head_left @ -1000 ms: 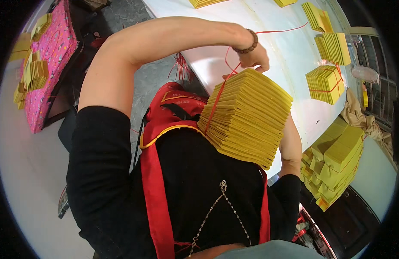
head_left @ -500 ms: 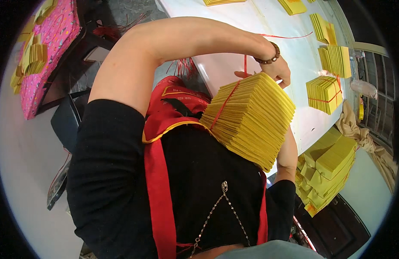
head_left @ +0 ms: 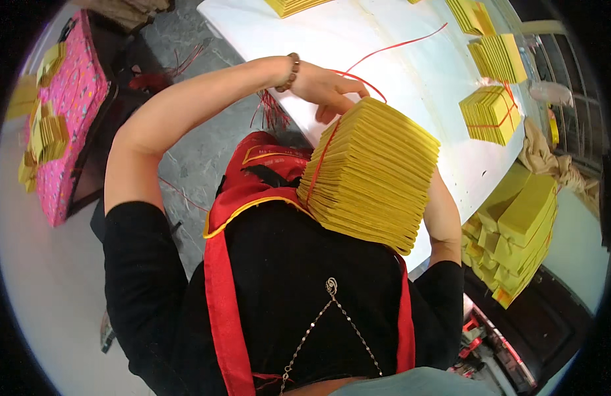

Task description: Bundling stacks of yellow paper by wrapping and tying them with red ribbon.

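A thick stack of folded yellow paper (head_left: 375, 175) leans against my chest at the near edge of the white table. A narrow red ribbon (head_left: 323, 158) runs round the stack's left part. At its top left corner, my left hand (head_left: 325, 89), with a beaded bracelet at the wrist, has its fingers curled round the ribbon; the grip itself is partly covered. A loose ribbon end trails across the tabletop beyond. My right forearm (head_left: 443, 214) reaches behind the stack, which hides the right hand and its fingers.
On the white table (head_left: 411, 72), a ribbon-tied yellow bundle (head_left: 490, 115) and more yellow stacks line the right side. Below them is a large pile of yellow packets (head_left: 517, 224). A pink patterned surface (head_left: 81, 99) at left bears yellow stacks. Red ribbons (head_left: 271, 109) hang off the table's edge.
My left hand has drawn back leftward from behind the stack to its top left corner, the elbow lowering. The loose ribbon now stretches farther over the table. The stack is still against me.
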Motion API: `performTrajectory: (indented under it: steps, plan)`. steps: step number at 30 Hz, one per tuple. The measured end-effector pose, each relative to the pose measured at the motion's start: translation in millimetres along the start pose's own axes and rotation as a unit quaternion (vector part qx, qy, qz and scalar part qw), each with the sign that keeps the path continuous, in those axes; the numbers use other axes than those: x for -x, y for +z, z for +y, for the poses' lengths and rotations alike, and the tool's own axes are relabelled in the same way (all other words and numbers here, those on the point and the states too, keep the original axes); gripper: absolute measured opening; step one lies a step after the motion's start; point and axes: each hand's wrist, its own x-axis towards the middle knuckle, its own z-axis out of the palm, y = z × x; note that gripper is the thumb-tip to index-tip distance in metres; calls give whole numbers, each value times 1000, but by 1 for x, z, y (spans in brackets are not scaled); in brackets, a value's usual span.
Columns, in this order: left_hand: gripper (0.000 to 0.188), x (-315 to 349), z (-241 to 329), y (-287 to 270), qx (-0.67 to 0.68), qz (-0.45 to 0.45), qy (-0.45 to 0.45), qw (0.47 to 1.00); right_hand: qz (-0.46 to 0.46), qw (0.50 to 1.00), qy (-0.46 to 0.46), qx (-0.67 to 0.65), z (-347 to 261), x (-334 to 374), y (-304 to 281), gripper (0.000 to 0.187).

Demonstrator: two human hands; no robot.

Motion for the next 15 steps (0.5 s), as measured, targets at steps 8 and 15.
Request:
performTrajectory:
  steps: [8,15]
  plan:
    - [21,4,15,-11,-203,27,68,976,36,997,-65,11,12,16,8,43]
    - [19,8,24,-11,-235,21,88,968,58,991,-119,30,18,23,16,43]
